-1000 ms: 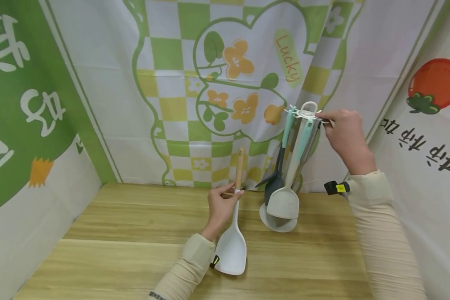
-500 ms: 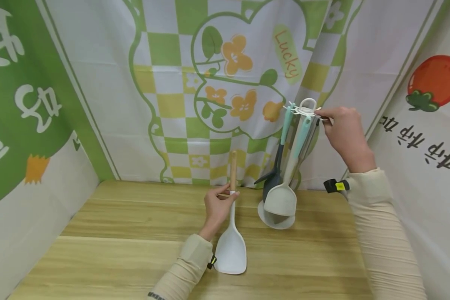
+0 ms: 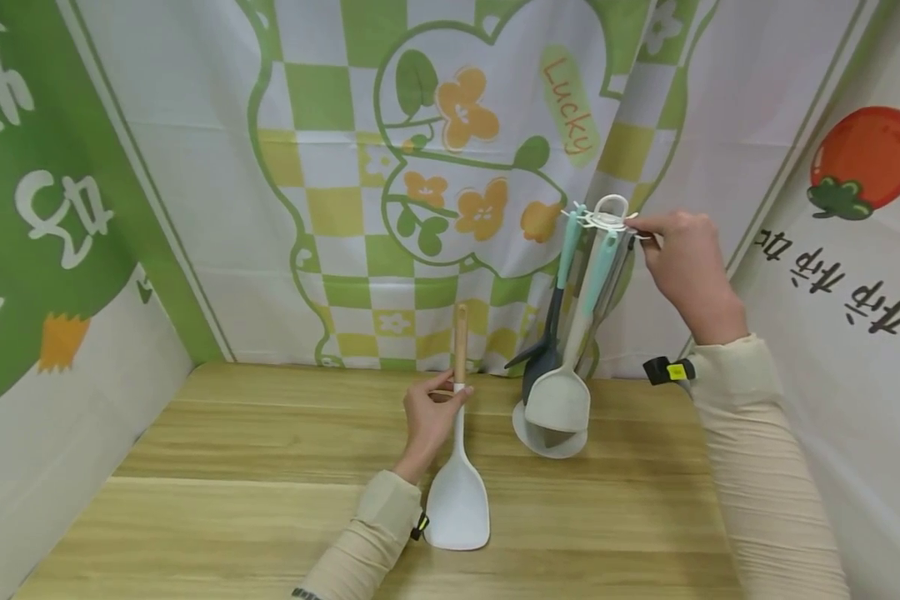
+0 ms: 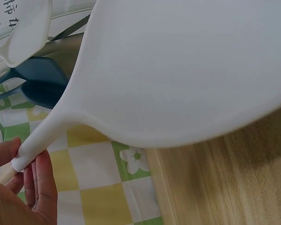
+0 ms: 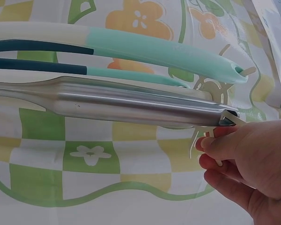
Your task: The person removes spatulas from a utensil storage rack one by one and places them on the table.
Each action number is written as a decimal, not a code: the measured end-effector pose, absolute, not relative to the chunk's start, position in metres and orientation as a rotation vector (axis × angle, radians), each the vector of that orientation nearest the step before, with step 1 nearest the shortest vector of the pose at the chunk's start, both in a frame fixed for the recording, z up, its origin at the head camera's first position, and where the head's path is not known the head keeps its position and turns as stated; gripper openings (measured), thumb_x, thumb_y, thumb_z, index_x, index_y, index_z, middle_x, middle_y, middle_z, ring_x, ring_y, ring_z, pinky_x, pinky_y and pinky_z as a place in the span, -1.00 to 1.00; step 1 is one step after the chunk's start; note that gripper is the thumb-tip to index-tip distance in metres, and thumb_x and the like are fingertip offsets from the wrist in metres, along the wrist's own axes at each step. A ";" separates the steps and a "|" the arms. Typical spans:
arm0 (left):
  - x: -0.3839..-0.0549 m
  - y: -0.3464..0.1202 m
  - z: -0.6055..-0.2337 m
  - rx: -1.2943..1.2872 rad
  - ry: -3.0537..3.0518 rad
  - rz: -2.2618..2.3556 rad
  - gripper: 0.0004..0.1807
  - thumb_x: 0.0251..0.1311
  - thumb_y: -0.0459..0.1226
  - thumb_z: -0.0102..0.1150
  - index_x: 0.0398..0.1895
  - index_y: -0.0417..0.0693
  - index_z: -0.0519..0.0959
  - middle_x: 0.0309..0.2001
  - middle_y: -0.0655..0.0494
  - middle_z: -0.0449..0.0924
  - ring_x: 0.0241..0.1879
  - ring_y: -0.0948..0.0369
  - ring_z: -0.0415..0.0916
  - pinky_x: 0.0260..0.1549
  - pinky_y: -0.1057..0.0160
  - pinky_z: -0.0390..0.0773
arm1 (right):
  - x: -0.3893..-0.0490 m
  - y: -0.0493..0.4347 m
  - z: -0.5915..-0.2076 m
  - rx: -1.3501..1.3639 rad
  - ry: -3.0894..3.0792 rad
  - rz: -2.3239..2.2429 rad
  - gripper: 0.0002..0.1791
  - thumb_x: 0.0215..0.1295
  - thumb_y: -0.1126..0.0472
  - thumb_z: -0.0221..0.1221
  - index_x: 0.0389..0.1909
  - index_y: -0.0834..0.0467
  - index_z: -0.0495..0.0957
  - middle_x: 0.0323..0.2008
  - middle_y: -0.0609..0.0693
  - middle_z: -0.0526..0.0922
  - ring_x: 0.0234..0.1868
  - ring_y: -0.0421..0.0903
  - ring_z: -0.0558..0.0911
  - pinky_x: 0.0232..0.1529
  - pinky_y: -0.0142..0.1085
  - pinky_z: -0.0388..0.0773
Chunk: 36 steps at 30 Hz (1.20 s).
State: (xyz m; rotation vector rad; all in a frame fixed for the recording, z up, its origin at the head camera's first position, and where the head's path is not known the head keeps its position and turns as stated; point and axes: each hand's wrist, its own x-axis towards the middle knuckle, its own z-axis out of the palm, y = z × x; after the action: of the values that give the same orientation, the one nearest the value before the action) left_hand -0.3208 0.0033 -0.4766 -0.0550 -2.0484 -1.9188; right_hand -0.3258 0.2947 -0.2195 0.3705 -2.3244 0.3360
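Observation:
My left hand point(image 3: 429, 417) pinches a white spatula point(image 3: 457, 512) between thumb and fingers, where its wooden handle point(image 3: 461, 346) meets the white neck. The spatula stands with its blade down and handle up; in the left wrist view its broad blade point(image 4: 187, 70) fills much of the picture. At right, my right hand point(image 3: 690, 262) pinches a hook at the top of a white utensil rack point(image 3: 607, 220). From the rack hang a pale turner point(image 3: 558, 404) with a mint handle, dark mint-handled utensils point(image 3: 542, 371), and a steel-handled utensil point(image 5: 136, 101), whose hole end is by my right fingers.
The rack's round white base point(image 3: 521, 427) stands on the wooden table point(image 3: 270, 467), near the back edge. Behind it hangs a green-and-white checked cloth point(image 3: 322, 158). Printed panels rise at the left point(image 3: 15, 250) and right point(image 3: 862, 275).
The view has shifted slightly. Both hands keep their holds; the left hand and spatula appear a little farther left and slightly farther from the rack.

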 end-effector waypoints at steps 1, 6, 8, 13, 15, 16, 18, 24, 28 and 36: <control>-0.321 0.003 -0.477 -0.059 -2.050 -1.918 -0.56 0.07 -0.38 0.52 0.06 -0.26 0.70 -0.27 -0.17 0.73 -0.41 0.09 0.68 -0.43 0.36 0.68 | -0.326 0.294 -0.219 0.371 -2.324 0.334 -0.69 0.33 0.55 0.14 -0.02 0.29 0.74 -0.17 0.34 0.75 -0.38 0.20 0.65 -0.38 -0.02 0.47; -0.321 0.002 -0.478 -0.102 -2.067 -1.911 -0.56 0.09 -0.41 0.50 0.09 -0.28 0.69 -0.23 -0.19 0.72 -0.36 0.02 0.70 -0.38 0.26 0.73 | -0.325 0.294 -0.220 0.363 -2.327 0.342 -0.70 0.35 0.54 0.13 -0.01 0.31 0.73 -0.18 0.36 0.74 -0.29 0.26 0.67 -0.34 0.01 0.51; -0.321 0.001 -0.478 -0.109 -2.073 -1.911 -0.56 0.09 -0.42 0.49 0.09 -0.29 0.68 -0.22 -0.20 0.72 -0.34 0.01 0.70 -0.35 0.23 0.74 | -0.325 0.294 -0.220 0.359 -2.328 0.352 -0.70 0.35 0.54 0.13 -0.01 0.31 0.73 -0.17 0.38 0.74 -0.25 0.28 0.67 -0.32 0.03 0.53; -0.323 0.000 -0.482 -0.084 -2.072 -1.905 -0.58 0.09 -0.47 0.47 0.07 -0.27 0.70 -0.22 -0.19 0.73 -0.34 0.00 0.70 -0.34 0.24 0.74 | -0.324 0.293 -0.219 0.368 -2.322 0.353 -0.70 0.36 0.54 0.13 0.00 0.31 0.73 -0.18 0.39 0.73 -0.22 0.30 0.67 -0.27 0.08 0.57; -0.324 0.000 -0.483 -0.082 -2.073 -1.894 -0.58 0.08 -0.49 0.46 0.07 -0.28 0.70 -0.23 -0.20 0.73 -0.34 -0.01 0.71 -0.35 0.23 0.74 | -0.325 0.293 -0.219 0.367 -2.323 0.351 -0.70 0.36 0.54 0.13 0.00 0.31 0.72 -0.19 0.40 0.72 -0.22 0.31 0.67 -0.27 0.08 0.57; -0.324 0.000 -0.483 -0.080 -2.076 -1.893 -0.58 0.08 -0.50 0.45 0.07 -0.28 0.70 -0.23 -0.20 0.73 -0.35 -0.02 0.71 -0.35 0.22 0.74 | -0.324 0.292 -0.219 0.364 -2.326 0.353 -0.70 0.36 0.54 0.13 0.00 0.32 0.72 -0.19 0.40 0.72 -0.22 0.30 0.66 -0.28 0.07 0.57; -0.323 0.000 -0.484 -0.077 -2.083 -1.895 -0.57 0.08 -0.52 0.44 0.08 -0.27 0.69 -0.22 -0.20 0.73 -0.34 -0.03 0.71 -0.35 0.21 0.75 | -0.324 0.292 -0.220 0.361 -2.329 0.352 -0.70 0.36 0.54 0.13 0.00 0.32 0.72 -0.19 0.40 0.72 -0.22 0.30 0.66 -0.30 0.05 0.56; -0.323 -0.001 -0.487 -0.084 -2.096 -1.914 -0.56 0.10 -0.53 0.41 0.10 -0.25 0.69 -0.21 -0.21 0.73 -0.32 -0.04 0.72 -0.33 0.20 0.75 | -0.323 0.293 -0.220 0.362 -2.324 0.344 -0.69 0.37 0.55 0.11 0.00 0.32 0.72 -0.17 0.41 0.72 -0.22 0.30 0.67 -0.32 0.04 0.55; -0.325 0.000 -0.489 -0.090 -2.090 -1.917 -0.55 0.08 -0.56 0.41 0.10 -0.25 0.69 -0.22 -0.22 0.74 -0.33 -0.05 0.72 -0.35 0.21 0.75 | -0.324 0.293 -0.220 0.361 -2.321 0.328 -0.69 0.37 0.54 0.11 0.01 0.31 0.72 -0.19 0.41 0.71 -0.23 0.30 0.66 -0.31 0.05 0.57; -0.327 -0.001 -0.493 -0.118 -2.093 -1.915 -0.53 0.03 -0.65 0.35 0.08 -0.31 0.68 -0.21 -0.27 0.72 -0.32 -0.11 0.73 -0.33 0.17 0.77 | -0.323 0.292 -0.221 0.362 -2.325 0.336 -0.70 0.36 0.54 0.13 -0.01 0.32 0.72 -0.18 0.42 0.71 -0.18 0.33 0.66 -0.20 0.15 0.60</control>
State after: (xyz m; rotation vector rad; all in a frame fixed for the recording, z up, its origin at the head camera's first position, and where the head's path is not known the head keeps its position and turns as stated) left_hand -0.3266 -0.0005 -0.4935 -0.1180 -2.0933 -1.9153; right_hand -0.3234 0.2924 -0.2214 0.3618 -2.3246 0.3360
